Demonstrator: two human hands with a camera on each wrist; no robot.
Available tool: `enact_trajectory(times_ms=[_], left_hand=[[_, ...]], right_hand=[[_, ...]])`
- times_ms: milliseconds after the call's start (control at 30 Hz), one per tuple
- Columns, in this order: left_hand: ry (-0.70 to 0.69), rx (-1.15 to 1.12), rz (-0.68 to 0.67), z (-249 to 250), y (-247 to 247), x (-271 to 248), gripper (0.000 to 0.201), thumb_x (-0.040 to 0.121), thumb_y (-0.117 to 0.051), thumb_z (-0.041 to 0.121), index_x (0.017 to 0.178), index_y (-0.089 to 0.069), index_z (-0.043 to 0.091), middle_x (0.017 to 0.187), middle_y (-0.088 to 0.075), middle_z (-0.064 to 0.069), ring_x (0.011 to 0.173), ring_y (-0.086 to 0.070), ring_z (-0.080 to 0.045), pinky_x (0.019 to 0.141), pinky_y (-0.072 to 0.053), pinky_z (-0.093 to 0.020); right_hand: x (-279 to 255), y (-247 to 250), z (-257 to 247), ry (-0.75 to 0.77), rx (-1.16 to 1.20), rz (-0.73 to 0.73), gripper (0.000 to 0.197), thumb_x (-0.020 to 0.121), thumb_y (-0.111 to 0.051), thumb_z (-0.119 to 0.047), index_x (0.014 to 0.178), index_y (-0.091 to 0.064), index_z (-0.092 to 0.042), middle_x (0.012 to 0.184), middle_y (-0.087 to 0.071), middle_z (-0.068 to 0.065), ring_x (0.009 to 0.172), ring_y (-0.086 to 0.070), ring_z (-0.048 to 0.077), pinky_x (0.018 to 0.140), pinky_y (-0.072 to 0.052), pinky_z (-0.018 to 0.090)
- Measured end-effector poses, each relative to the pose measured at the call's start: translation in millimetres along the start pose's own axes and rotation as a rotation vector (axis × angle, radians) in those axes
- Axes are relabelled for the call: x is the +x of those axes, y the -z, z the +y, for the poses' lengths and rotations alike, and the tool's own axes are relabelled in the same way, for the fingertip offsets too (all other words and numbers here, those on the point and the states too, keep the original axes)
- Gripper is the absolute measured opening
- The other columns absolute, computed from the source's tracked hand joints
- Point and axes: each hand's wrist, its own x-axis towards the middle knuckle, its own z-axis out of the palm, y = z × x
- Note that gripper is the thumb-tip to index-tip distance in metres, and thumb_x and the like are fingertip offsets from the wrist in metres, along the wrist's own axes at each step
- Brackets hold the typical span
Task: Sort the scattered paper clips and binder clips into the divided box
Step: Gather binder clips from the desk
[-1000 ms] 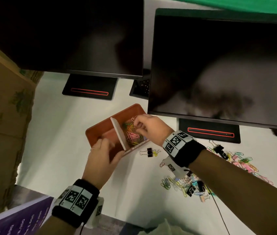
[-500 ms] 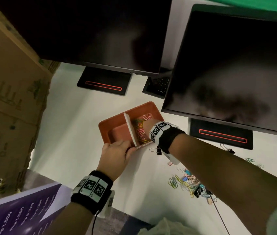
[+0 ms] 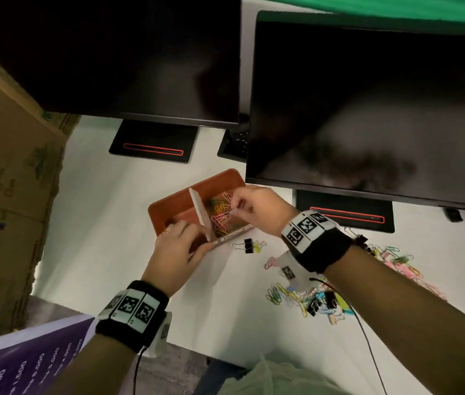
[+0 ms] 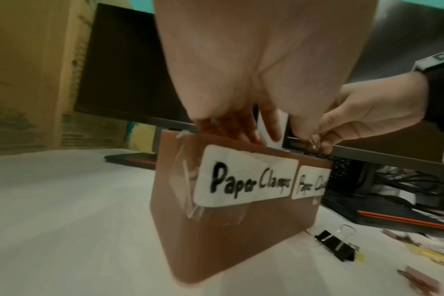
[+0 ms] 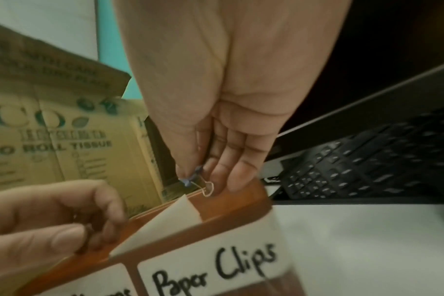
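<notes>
Nearest us, loose clips (image 3: 311,300) litter the table; our left hand (image 3: 175,249) grips the brown divided box (image 3: 168,206) at its near rim; beyond, our right hand (image 3: 256,208) pinches a small blue binder clip (image 5: 194,176) over the paper-clip compartment

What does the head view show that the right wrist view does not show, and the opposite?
Only the head view shows the loose clips on the table and the paper clips in the box's right compartment. Only the right wrist view shows the "Paper Clips" label and the small binder clip pinched by the right hand. Both show the box, its divider and the left hand on its near rim.
</notes>
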Motion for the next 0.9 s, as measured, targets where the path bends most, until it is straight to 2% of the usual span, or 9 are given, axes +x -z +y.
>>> enact_trajectory(times_ms=[67,133,233,333,500,667,733,800,900], left_hand=[[-0.073,-0.031,0.097,19.3,3.1,-4.4,0.029,0.087,-0.044,0.045,0.097,-0.059,0.023,0.089,-0.049,0.01,0.083,-0.042,-0.009,0.074,-0.037,-0.026],[-0.134,-0.12,0.076,41.9,-4.1,-11.1,0.025,0.088,-0.046,0.043,0.099,-0.058,0.023,0.092,-0.05,0.011,0.085,-0.046,-0.007,0.076,-0.04,-0.024],[-0.145,-0.218,-0.119,73.5,-32.0,-18.0,0.024,0.088,-0.054,0.04,0.106,-0.055,0.025,0.099,-0.045,0.015,0.092,-0.046,0.0,0.083,-0.044,-0.023],[-0.054,-0.246,-0.308,92.3,-66.6,-18.9,0.043,0.082,-0.064,0.037,0.121,-0.048,0.028,0.116,-0.042,0.01,0.107,-0.044,-0.006,0.096,-0.041,-0.025],[0.025,-0.154,-0.391,101.8,-106.8,-19.3,0.07,0.063,-0.072,0.058,0.122,-0.044,0.033,0.116,-0.035,0.011,0.104,-0.04,-0.007,0.095,-0.039,-0.024],[-0.07,-0.076,-0.398,90.5,-126.5,-16.8,0.043,0.068,-0.072,0.051,0.104,-0.053,0.037,0.102,-0.042,0.013,0.096,-0.043,-0.008,0.088,-0.044,-0.034],[-0.117,-0.083,-0.379,86.6,-130.3,-16.2,0.031,0.071,-0.072,0.047,0.096,-0.057,0.035,0.098,-0.048,0.014,0.094,-0.048,-0.009,0.085,-0.045,-0.036],[-0.131,-0.125,-0.352,84.6,-131.5,-16.0,0.022,0.073,-0.073,0.041,0.089,-0.062,0.03,0.094,-0.051,0.016,0.093,-0.051,-0.009,0.083,-0.047,-0.033],[-0.144,-0.192,-0.326,82.7,-132.0,-14.2,0.016,0.075,-0.075,0.031,0.083,-0.065,0.022,0.084,-0.049,0.019,0.084,-0.052,-0.001,0.075,-0.045,-0.017]], right_hand=[[-28.5,7.6,17.3,-0.069,0.051,0.045,0.002,0.088,-0.061,-0.022,0.088,-0.06,-0.021,0.087,-0.062,-0.006,0.079,-0.06,0.011,0.072,-0.05,0.024],[-47.9,8.4,39.0,-0.163,-0.01,0.036,0.005,0.088,-0.06,-0.027,0.09,-0.06,-0.023,0.087,-0.063,-0.007,0.078,-0.06,0.011,0.07,-0.049,0.025],[-61.2,-1.6,66.4,-0.279,-0.138,-0.04,0.011,0.09,-0.056,-0.032,0.096,-0.059,-0.024,0.094,-0.068,-0.005,0.083,-0.061,0.014,0.072,-0.051,0.03],[-65.8,-14.1,80.5,-0.328,-0.152,-0.095,0.019,0.09,-0.054,-0.035,0.104,-0.059,-0.024,0.1,-0.069,-0.005,0.093,-0.062,0.018,0.082,-0.051,0.034],[-79.2,-23.9,99.4,-0.319,-0.24,-0.137,0.033,0.084,-0.06,-0.042,0.112,-0.054,-0.026,0.109,-0.06,-0.002,0.102,-0.056,0.019,0.088,-0.041,0.035],[-86.6,-33.1,95.4,-0.199,-0.414,-0.338,0.048,0.079,-0.067,-0.038,0.121,-0.051,-0.022,0.124,-0.052,0.003,0.115,-0.05,0.024,0.098,-0.035,0.039],[-84.8,-48.8,90.2,-0.195,-0.53,-0.291,0.045,0.081,-0.065,-0.036,0.119,-0.052,-0.018,0.121,-0.054,0.005,0.112,-0.052,0.025,0.096,-0.036,0.04],[-82.6,-60.6,85.2,-0.226,-0.578,-0.223,0.036,0.083,-0.062,-0.026,0.116,-0.054,-0.014,0.115,-0.058,0.006,0.106,-0.054,0.025,0.093,-0.036,0.039],[-82.7,-64.1,83.2,-0.161,-0.618,-0.257,0.045,0.07,-0.073,-0.019,0.111,-0.056,-0.01,0.093,-0.059,0.002,0.092,-0.056,0.024,0.077,-0.038,0.033]])
